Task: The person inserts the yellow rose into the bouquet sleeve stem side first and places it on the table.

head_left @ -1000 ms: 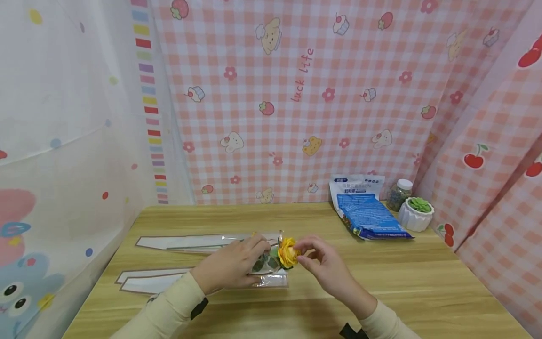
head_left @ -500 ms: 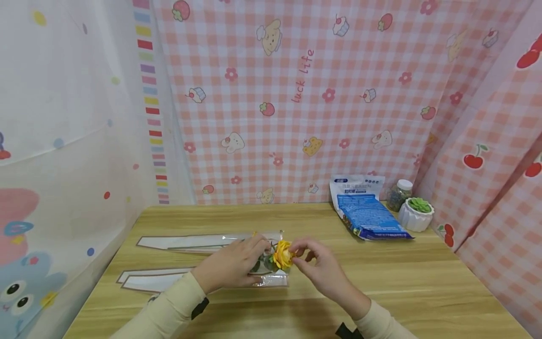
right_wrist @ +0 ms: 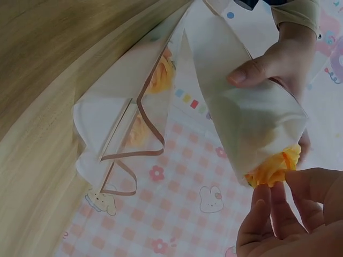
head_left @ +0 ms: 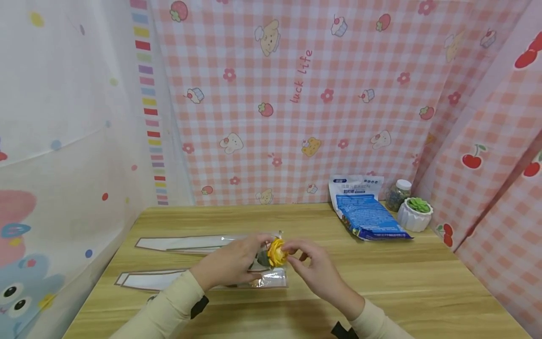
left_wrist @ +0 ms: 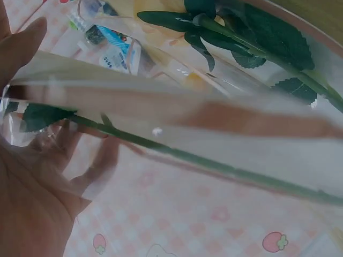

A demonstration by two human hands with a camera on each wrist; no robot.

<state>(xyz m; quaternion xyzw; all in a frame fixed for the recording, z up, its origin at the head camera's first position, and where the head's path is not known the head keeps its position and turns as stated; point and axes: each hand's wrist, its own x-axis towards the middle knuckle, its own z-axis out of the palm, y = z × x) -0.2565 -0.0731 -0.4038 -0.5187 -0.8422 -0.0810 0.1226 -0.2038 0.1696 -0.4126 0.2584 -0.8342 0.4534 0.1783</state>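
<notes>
My left hand [head_left: 233, 261] grips a flower sleeve [right_wrist: 236, 112], white on one face, with its thumb laid on the white face in the right wrist view. Inside it runs the green stem [left_wrist: 230, 170] of a yellow artificial rose [head_left: 277, 253]. The bloom sits at the sleeve's wide right end. My right hand [head_left: 317, 273] pinches the bloom's outer petals between thumb and fingers, seen closely in the right wrist view. Part of the bloom [right_wrist: 274, 167] is covered by the sleeve there. The left palm and fingers [left_wrist: 37, 187] partly show in the left wrist view.
Other long sleeves [head_left: 163, 243] lie on the wooden table [head_left: 381, 282]; yellow blooms [right_wrist: 161, 75] show inside some. At the back right stand a blue-and-white bag [head_left: 368, 212], a lidded jar [head_left: 398, 195] and a white succulent pot [head_left: 415, 216]. A checked curtain [head_left: 296, 117] hangs behind.
The yellow bloom and my right hand have moved left together, toward my left hand and the sleeve. My left hand stays almost in place.
</notes>
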